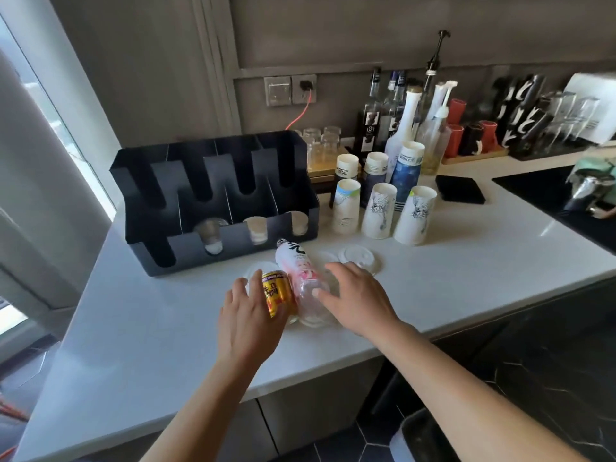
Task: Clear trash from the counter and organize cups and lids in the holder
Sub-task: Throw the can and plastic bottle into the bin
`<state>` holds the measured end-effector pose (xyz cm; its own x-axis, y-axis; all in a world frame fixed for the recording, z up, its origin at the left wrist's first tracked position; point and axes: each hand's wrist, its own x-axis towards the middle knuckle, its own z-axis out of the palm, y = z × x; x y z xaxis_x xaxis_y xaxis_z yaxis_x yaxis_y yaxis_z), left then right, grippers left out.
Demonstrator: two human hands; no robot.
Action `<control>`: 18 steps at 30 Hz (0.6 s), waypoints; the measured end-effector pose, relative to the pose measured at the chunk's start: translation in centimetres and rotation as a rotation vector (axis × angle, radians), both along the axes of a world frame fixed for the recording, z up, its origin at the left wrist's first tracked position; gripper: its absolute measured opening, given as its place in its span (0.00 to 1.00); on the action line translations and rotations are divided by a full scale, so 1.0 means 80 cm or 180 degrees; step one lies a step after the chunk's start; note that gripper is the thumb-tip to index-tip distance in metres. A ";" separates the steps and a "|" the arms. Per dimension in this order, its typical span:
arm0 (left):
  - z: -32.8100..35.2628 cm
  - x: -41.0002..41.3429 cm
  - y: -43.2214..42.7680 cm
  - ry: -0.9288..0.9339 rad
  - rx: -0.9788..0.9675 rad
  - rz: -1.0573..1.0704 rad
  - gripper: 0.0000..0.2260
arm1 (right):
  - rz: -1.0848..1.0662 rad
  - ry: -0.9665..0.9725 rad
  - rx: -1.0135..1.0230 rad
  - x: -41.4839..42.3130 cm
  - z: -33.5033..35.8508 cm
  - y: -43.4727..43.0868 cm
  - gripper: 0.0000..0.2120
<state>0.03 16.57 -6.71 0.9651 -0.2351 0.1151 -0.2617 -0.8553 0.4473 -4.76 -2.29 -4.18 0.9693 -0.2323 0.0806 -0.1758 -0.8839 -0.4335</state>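
Observation:
A yellow and red drink can (277, 294) lies on the white counter (160, 328) with my left hand (248, 318) wrapped around it. Beside it lies a clear plastic bottle with a pink label (301, 275); my right hand (358, 300) touches its lower end with spread fingers. White plastic lids (359, 258) lie flat just behind the bottle. The black cup and lid holder (216, 201) stands at the back left, with a few lids in its front slots. Stacks of upside-down paper cups (378, 211) stand to its right.
Syrup bottles and a pump dispenser (413, 118) line the back wall, with glasses (320, 145), red and black mugs (473, 135) and a black pad (460, 189). A dark sink (566, 195) is at the right. A bin's rim (420, 435) shows below the counter edge.

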 end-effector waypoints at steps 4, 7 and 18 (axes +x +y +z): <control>-0.011 0.013 -0.021 0.0211 -0.0151 0.0093 0.33 | -0.0017 0.0248 -0.0005 0.035 -0.002 0.014 0.27; -0.017 0.017 -0.032 0.0358 -0.0247 0.0138 0.33 | -0.0055 0.0403 -0.0038 0.051 -0.008 0.015 0.28; -0.029 0.010 -0.035 0.0413 -0.0981 0.0450 0.34 | -0.0255 0.0087 0.0316 0.059 -0.024 0.014 0.27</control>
<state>0.82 13.76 -8.99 0.9969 -0.0715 0.0342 -0.0745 -0.6987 0.7115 -0.02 -1.17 -6.14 0.9488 -0.3146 0.0273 -0.2570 -0.8195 -0.5122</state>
